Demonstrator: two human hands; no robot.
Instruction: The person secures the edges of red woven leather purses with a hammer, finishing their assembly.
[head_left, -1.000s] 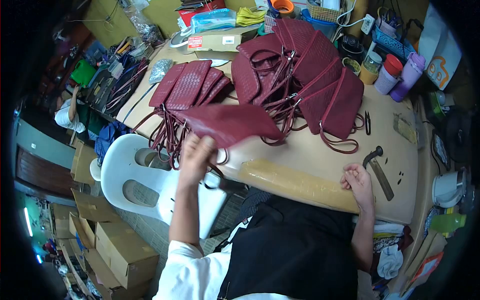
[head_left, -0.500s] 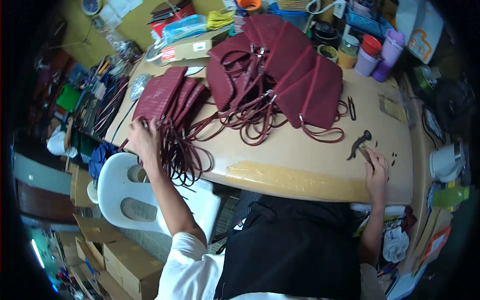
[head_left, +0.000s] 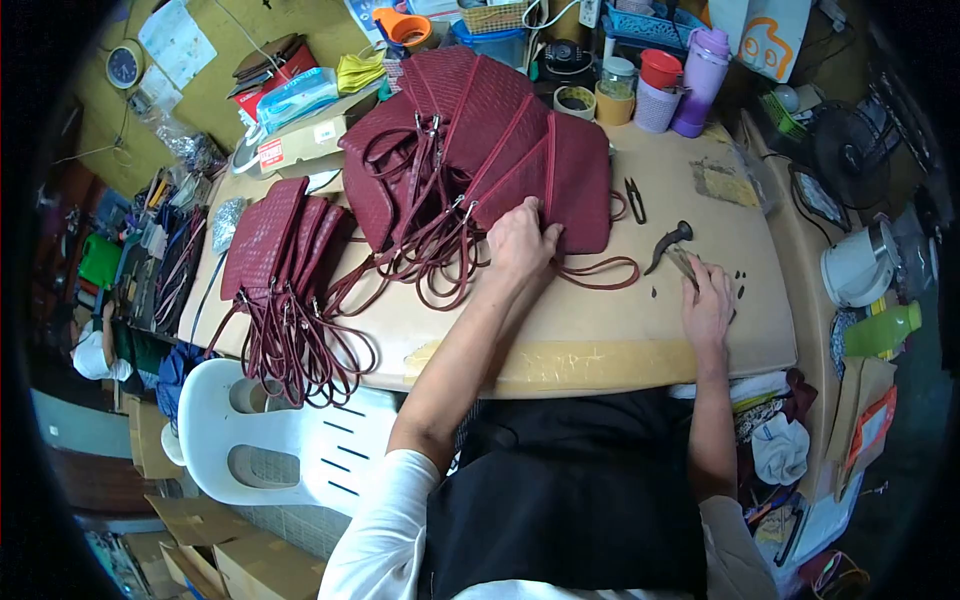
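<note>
Several dark red woven-pattern bags (head_left: 490, 120) lie fanned out on the table (head_left: 600, 310). My left hand (head_left: 522, 242) is closed on the lower edge of the right-hand bags, near a zipper end. Off to the left is a stack of smaller dark red pouches (head_left: 265, 240) with a bundle of looped straps (head_left: 300, 340) hanging over the table edge. My right hand (head_left: 709, 305) is closed round the handle of a small dark-headed hammer (head_left: 667, 243), which rests on the table. Black thread snips (head_left: 635, 201) lie above the hammer.
Jars, a red cup and a purple bottle (head_left: 704, 85) line the back right. A cardboard box (head_left: 310, 135) lies at the back left. A white chair (head_left: 290, 440) stands at the front left. Small dark pieces lie near my right hand. A person (head_left: 98, 350) is at the far left.
My left hand has moved right, from the smaller pouches to the lower edge of the fanned bags. The camera view has shifted. My right hand still holds the hammer.
</note>
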